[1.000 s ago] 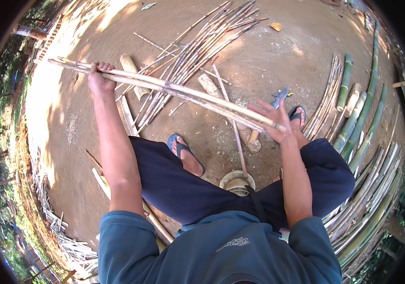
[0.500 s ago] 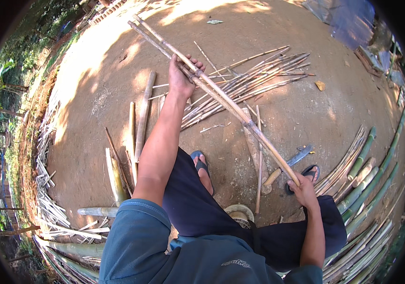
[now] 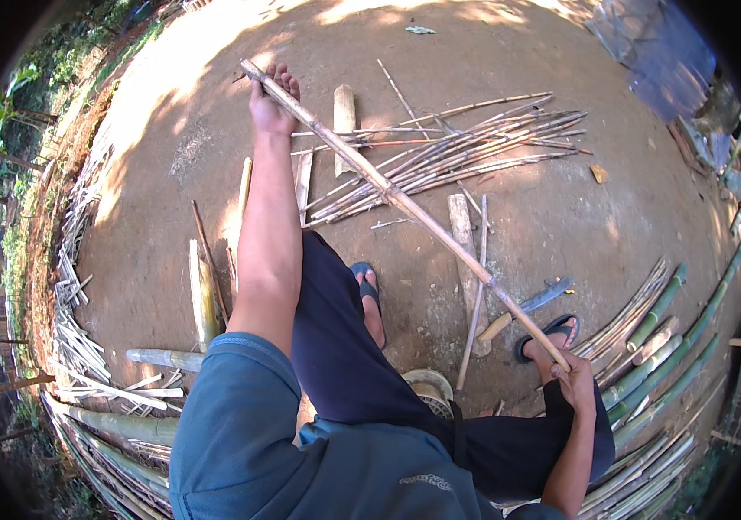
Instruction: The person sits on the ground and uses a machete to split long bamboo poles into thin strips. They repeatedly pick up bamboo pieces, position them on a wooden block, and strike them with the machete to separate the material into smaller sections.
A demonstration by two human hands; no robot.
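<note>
One long, pale brown bamboo pole (image 3: 362, 165) slants across in front of me, from upper left to lower right. Its far end lies across the palm of my left hand (image 3: 273, 102), with the thumb on one side and the fingers curling up loosely on the other. Down by my right knee, my right hand (image 3: 574, 383) grips the near end with closed fingers. A machete (image 3: 546, 295) with a wooden handle lies on the ground beyond the pole, beside my right foot. Near it rest a thick piece of wood (image 3: 462, 227) and a thin stick (image 3: 477, 303).
A loose pile of thin bamboo sticks (image 3: 466, 152) lies ahead, with a short log (image 3: 344, 130) at its left. Green bamboo poles (image 3: 678, 368) are stacked at right. Pale split strips (image 3: 84, 347) and a thick bamboo length (image 3: 162, 358) lie at left. My sandalled feet (image 3: 369, 295) stand between.
My left hand has moved left and outward to the pole's far end. Two lengths showed side by side there before; only one shows now. The right hand has shifted slightly down and right.
</note>
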